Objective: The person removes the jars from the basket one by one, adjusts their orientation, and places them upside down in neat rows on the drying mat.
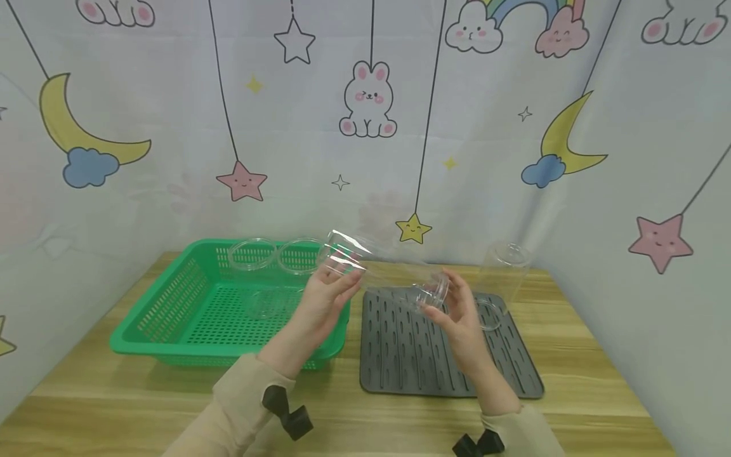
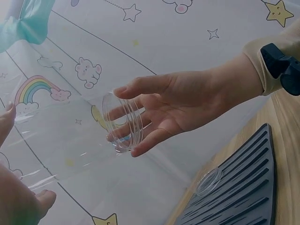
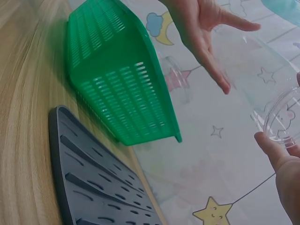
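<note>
Four clear plastic jars are in view: one held in the air (image 1: 388, 270), two in the basket (image 1: 251, 254) (image 1: 297, 255), and one upside down on the mat (image 1: 505, 270). There is one green slotted plastic basket (image 1: 171, 311), one dark grey ridged rubber mat (image 1: 400, 355), and two hands (image 1: 325, 298) (image 1: 462, 317).

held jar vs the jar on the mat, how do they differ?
The held jar lies on its side in the air between the left hand and right hand; the mat jar stands mouth-down on the grey mat. The held jar is gripped at both ends; the mat jar is untouched. Both are clear and lidless.
</note>
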A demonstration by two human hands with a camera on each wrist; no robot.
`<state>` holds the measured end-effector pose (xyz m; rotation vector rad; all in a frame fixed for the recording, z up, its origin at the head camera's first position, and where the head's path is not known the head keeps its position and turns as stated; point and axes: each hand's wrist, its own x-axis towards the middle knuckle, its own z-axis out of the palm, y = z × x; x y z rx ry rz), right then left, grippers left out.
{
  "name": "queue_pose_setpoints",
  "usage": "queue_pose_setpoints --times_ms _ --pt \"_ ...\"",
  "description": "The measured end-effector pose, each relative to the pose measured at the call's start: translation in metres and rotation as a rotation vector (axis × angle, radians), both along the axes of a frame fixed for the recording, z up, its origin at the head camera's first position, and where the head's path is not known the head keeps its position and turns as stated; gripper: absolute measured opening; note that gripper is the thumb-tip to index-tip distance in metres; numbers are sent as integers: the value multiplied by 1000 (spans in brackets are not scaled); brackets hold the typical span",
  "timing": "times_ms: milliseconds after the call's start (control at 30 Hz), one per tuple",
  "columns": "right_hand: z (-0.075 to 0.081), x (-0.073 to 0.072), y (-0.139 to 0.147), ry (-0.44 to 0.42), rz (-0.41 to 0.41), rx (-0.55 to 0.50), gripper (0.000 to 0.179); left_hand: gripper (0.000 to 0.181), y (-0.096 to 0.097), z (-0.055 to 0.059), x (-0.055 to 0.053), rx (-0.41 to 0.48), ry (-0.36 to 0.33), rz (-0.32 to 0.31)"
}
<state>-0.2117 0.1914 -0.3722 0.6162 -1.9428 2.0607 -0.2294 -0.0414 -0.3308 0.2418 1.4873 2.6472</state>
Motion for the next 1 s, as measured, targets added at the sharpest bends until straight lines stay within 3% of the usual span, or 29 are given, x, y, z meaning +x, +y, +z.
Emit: queue_pose_setpoints --times_ms 267,633,1000 --pt "-4 -2 2 -40 59 26 65 66 4 3 0 93 13 38" --pt "-7 -4 3 -89 105 79 70 66 6 9 0 100 -2 75" --pt "0 -1 13 -99 126 85 70 70 11 18 0 71 33 55"
